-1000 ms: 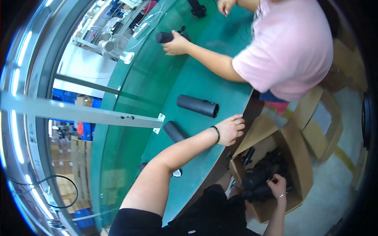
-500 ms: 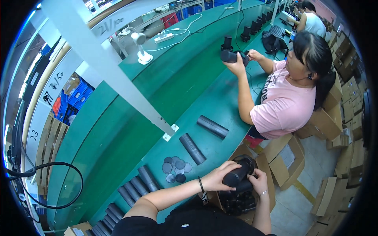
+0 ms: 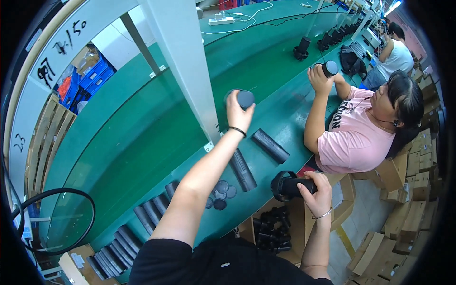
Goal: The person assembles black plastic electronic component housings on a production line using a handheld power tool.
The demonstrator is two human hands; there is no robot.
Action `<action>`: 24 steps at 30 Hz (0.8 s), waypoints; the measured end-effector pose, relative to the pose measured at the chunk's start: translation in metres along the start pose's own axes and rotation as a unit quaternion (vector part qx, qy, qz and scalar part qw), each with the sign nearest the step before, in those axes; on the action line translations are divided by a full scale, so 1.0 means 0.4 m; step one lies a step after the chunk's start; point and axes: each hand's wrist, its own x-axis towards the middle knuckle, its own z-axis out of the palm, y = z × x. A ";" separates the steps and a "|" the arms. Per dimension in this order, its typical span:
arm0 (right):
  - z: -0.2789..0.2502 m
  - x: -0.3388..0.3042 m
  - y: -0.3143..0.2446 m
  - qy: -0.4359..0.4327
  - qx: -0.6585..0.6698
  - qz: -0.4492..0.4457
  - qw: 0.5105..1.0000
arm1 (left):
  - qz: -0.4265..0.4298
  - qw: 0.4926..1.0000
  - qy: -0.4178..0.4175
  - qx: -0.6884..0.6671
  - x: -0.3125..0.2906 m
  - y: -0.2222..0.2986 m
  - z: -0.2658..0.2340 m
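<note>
My left hand [image 3: 239, 114] stretches forward over the green work surface, its fingers closed round a black cylindrical part [image 3: 245, 99] with a round flat end. Nearer my body, my right hand [image 3: 318, 194] grips a black cylinder with a wide ring-shaped end [image 3: 284, 185], which points left. That part is held above the table's near edge, beside an open cardboard box [image 3: 297, 223] with several black parts [image 3: 271, 230] inside. Between my arms, a black tube [image 3: 243, 172] and another tube [image 3: 270, 146] lie on the table, close to a cluster of dark round discs [image 3: 221, 189].
More black tubes [image 3: 116, 251] lie in rows at the lower left. A white post [image 3: 187, 66] rises from the table left of my left hand. On the right, a person in a pink shirt [image 3: 351, 137] holds a black cylinder [image 3: 330, 69]; cardboard boxes [image 3: 413, 190] stand behind.
My hands have come apart. The left moved forward and away with a black cylindrical part; the right rose slightly with the ring-ended cylinder. The view has shifted too.
</note>
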 end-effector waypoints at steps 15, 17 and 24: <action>0.085 0.421 0.060 0.090 -0.050 -0.180 0.978 | 0.078 0.994 0.042 0.065 -0.081 0.066 -0.001; 0.147 0.508 0.063 0.104 -0.078 -0.189 0.973 | 0.085 0.994 -0.069 0.027 -0.200 0.096 -0.044; 0.380 0.752 0.071 0.073 -0.187 -0.180 0.963 | -0.012 0.943 -0.312 -0.113 -0.471 0.167 -0.232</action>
